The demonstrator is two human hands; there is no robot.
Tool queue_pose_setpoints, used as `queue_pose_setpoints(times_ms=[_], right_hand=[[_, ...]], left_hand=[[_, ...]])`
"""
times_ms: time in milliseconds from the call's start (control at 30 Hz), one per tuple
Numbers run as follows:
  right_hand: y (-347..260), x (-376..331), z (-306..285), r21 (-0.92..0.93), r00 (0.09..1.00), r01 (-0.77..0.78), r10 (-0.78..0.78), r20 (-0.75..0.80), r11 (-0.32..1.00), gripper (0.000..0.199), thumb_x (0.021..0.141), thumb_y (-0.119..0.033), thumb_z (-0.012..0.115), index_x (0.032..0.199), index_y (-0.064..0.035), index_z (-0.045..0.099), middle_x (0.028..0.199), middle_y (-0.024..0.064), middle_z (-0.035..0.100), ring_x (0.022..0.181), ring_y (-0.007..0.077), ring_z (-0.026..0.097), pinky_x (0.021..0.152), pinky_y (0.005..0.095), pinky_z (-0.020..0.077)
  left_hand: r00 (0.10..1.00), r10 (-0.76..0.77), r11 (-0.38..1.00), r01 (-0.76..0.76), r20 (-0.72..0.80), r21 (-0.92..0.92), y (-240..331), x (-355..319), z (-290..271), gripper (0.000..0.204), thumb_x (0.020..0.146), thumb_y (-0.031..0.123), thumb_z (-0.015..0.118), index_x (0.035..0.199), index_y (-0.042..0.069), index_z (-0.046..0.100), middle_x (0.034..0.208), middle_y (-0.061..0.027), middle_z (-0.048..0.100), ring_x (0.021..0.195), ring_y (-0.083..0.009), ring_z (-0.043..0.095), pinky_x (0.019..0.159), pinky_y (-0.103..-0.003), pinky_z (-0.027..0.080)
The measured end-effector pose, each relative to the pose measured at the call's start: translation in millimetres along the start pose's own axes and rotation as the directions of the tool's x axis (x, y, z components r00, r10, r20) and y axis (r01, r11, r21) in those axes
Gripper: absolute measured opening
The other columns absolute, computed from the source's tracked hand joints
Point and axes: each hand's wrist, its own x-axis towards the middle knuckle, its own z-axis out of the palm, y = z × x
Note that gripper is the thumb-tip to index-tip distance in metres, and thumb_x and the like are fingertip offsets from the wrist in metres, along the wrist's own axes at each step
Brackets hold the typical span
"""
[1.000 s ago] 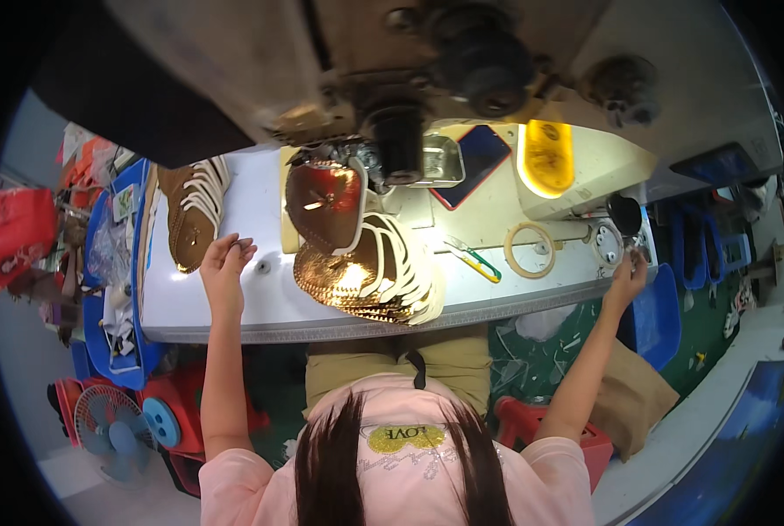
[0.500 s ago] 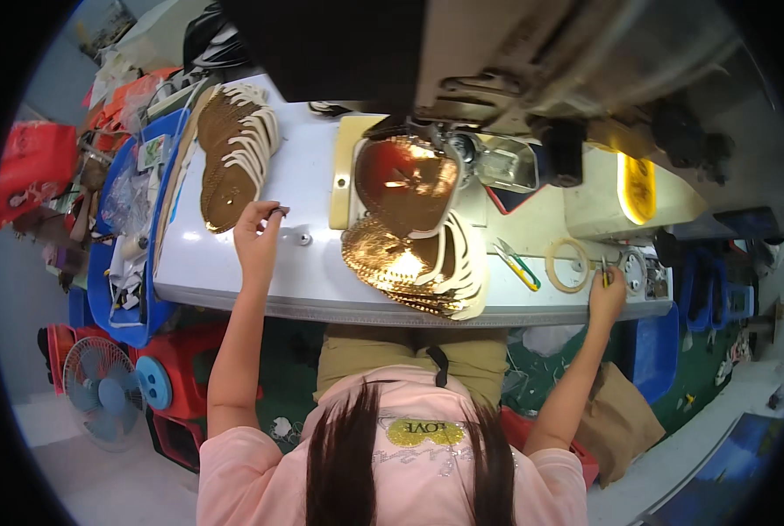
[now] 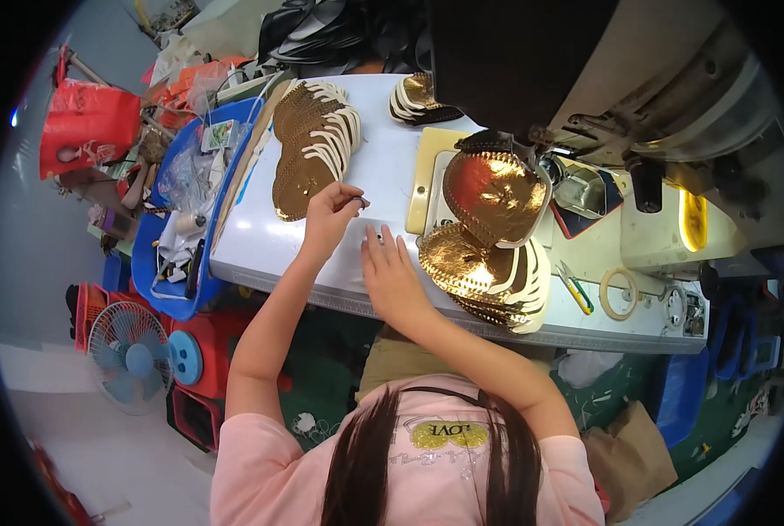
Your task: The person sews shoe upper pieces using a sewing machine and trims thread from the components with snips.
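My left hand (image 3: 329, 219) is closed in a pinch on a small dark piece (image 3: 359, 202), too small to name, just above the white tabletop (image 3: 260, 241). Beside it, to the right, my right hand (image 3: 395, 279) lies with fingers stretched out at a small round fitting in the tabletop; its palm side is hidden. Overlapping gold and brown shoe-upper-like pieces with white edges (image 3: 300, 171) lie beyond my left hand. Another gold stack (image 3: 462, 267) is right of my right hand, and one gold piece (image 3: 497, 195) lies under the sewing machine head (image 3: 532, 70).
Yellow-green thread snips (image 3: 576, 287) and a tape roll (image 3: 620, 294) lie toward the right end. A blue basket (image 3: 177, 302) of scraps hangs by the left edge. A fan (image 3: 133, 355) stands on the lower left. Black pieces (image 3: 317, 35) are piled at the back.
My right hand has left the table's right end, where it held a small tool, and come across beside my left hand. The tool no longer shows. The view has swung left.
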Motion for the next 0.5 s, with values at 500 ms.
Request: queue_pose_setpoints(times_ms=[500], right_hand=[[-18.2, -36.7, -81.0, 0.198, 0.969, -0.090, 0.132, -0.208, 0.976, 0.032, 0.071, -0.006, 0.047, 0.101, 0.0065, 0.050, 0.103, 0.0236, 0.051, 0.091, 0.0308, 0.052, 0.079, 0.0391, 0.0423]], left_hand=[[0.968, 0.165, 0.929, -0.217, -0.188, -0.300, 64.6, 29.2, -28.6, 0.022, 0.081, -0.002, 0.047, 0.103, -0.002, 0.049, 0.096, -0.0084, 0.054, 0.070, -0.0059, 0.048, 0.055, -0.014, 0.036]])
